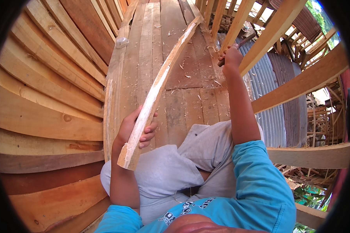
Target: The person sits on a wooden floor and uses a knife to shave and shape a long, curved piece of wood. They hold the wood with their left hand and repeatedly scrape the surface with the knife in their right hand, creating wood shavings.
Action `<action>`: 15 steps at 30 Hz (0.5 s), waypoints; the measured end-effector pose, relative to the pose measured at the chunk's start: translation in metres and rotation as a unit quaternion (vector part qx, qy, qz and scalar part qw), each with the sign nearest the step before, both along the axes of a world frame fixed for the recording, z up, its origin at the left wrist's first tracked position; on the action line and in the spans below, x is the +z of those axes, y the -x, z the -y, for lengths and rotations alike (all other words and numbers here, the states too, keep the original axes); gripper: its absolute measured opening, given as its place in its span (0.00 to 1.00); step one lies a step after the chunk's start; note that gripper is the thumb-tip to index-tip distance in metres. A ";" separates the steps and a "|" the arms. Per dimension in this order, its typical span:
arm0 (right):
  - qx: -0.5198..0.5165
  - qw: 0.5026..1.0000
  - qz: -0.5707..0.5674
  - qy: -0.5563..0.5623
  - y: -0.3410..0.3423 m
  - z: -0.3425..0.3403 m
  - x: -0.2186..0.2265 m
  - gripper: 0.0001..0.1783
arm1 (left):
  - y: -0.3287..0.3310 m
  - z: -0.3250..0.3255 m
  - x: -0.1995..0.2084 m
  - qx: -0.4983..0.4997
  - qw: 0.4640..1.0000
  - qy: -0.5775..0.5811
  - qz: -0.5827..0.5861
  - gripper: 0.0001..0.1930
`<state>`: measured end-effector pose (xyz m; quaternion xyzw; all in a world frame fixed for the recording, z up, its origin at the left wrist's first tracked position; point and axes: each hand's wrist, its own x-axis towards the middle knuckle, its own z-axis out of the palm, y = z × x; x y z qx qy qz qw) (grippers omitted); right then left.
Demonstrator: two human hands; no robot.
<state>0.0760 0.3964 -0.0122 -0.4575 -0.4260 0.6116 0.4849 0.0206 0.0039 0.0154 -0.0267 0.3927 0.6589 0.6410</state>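
Observation:
My left hand [143, 130] is closed round a long wooden stick [157, 83] near its thicker lower end. The stick slants away up to the right across the floor. One long face is pale and freshly shaved, while its edges look browner. Raised at the far right, beside the wooden slats, my right hand [232, 56] grips a knife [247, 40] with a long dark blade. The brown butt of its handle shows below my fist. Blade and stick are apart.
I sit with legs folded on a plank floor [182, 106] strewn with wood shavings. A board wall [54, 116] rises close on the left. Spaced wooden slats [274, 39] stand on the right, with corrugated metal sheets [276, 97] beyond. A small clear plastic item [121, 42] lies far left.

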 end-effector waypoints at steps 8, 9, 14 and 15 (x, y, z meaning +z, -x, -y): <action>0.264 0.957 0.061 -0.102 0.004 0.034 0.005 0.10 | 0.021 0.011 -0.029 -0.023 0.967 -0.157 0.199 0.23; 0.293 0.944 0.064 -0.139 0.005 0.034 -0.002 0.10 | 0.023 0.011 -0.030 -0.024 0.959 -0.173 0.222 0.22; 0.422 0.816 0.219 -0.328 0.014 0.074 -0.006 0.13 | 0.022 0.009 -0.025 -0.008 0.959 -0.167 0.228 0.22; 0.452 0.767 0.280 -0.359 0.015 0.085 0.002 0.16 | 0.025 0.011 -0.030 -0.014 0.948 -0.194 0.253 0.22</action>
